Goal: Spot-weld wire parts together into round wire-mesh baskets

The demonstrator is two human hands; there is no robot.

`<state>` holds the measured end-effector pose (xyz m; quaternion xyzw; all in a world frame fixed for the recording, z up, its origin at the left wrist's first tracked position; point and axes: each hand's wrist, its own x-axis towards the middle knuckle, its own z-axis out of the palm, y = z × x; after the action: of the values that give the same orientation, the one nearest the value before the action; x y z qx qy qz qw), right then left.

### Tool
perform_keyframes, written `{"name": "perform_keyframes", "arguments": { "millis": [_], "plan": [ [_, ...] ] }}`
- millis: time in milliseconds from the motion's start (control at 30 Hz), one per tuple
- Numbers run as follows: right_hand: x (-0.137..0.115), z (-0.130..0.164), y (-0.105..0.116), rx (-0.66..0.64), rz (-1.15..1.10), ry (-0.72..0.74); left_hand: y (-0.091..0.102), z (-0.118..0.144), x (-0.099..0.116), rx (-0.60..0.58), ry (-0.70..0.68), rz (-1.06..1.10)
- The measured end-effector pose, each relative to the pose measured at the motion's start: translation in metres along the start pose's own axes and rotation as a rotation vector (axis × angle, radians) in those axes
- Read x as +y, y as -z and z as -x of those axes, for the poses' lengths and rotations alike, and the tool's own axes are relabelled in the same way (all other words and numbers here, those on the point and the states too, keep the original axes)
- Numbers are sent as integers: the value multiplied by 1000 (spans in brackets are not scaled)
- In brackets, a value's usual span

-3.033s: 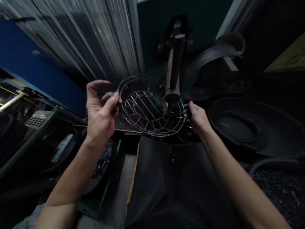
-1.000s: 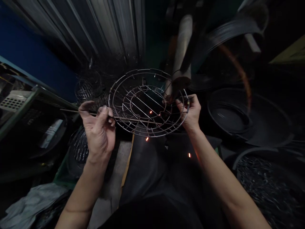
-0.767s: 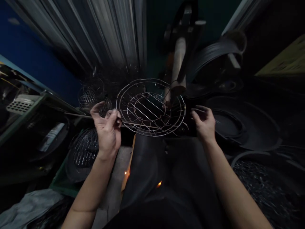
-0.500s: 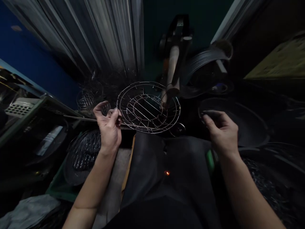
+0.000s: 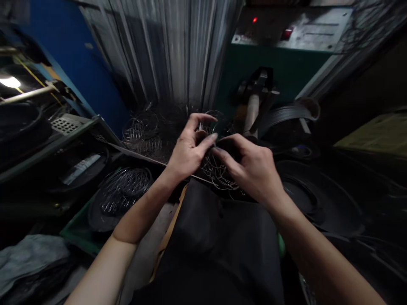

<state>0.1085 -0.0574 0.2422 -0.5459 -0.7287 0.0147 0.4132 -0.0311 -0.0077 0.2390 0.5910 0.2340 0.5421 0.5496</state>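
- Left hand [image 5: 187, 150]: fingers curled, fingertips pinching the wire rack [image 5: 216, 171] at its upper edge.
- Right hand [image 5: 252, 167]: fingers bent onto the same rack from the right, fingertips nearly meeting the left's; it seems to grip the wire (contact partly hidden).
- Rack: held in front of the chest, above the dark apron [image 5: 219, 237], mostly hidden behind both hands; only loops of wire show between and below them.
- Behind the hands: welder arm [image 5: 254, 106] against a green cabinet [image 5: 273, 63].
- Left: more wire racks [image 5: 140, 131] piled by the corrugated wall [image 5: 168, 51]; one lies in a dark tub [image 5: 122, 197].
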Motion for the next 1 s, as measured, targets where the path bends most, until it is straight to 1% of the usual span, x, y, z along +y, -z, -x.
{"name": "perform_keyframes", "arguments": {
  "millis": [67, 133, 233, 333, 433, 533, 667, 733, 767, 833, 933, 1000],
  "plan": [
    [3, 6, 9, -27, -105, -96, -5, 8, 9, -84, 12, -22],
    [5, 15, 17, -86, -205, -139, -9, 22, 16, -137, 24, -57],
    [5, 33, 25, -154, -293, -136, -12, 44, 26, -203, 42, -133],
    [5, 50, 31, -222, -305, -113, -13, 62, 32, -319, 55, -239],
    [5, 64, 32, -293, -261, -78, -11, 78, 29, -408, 63, -331],
    [2, 78, 27, -297, -226, -11, -6, 95, 20, -417, 64, -367],
    [3, 92, 23, -285, -218, 50, -4, 109, 14, -473, 170, -323],
    [8, 90, 31, -301, -230, 43, -7, 109, 17, -482, 248, -247],
    [10, 87, 38, -316, -243, 23, -11, 105, 20, -476, 292, -176],
    [16, 73, 54, -337, -277, -51, -19, 93, 28, -479, 398, 48],
    [26, 43, 76, -356, -328, -141, -31, 66, 40, -539, 530, 463],
    [29, 23, 83, -398, -381, -170, -35, 49, 47, -538, 604, 609]
  ]
}}
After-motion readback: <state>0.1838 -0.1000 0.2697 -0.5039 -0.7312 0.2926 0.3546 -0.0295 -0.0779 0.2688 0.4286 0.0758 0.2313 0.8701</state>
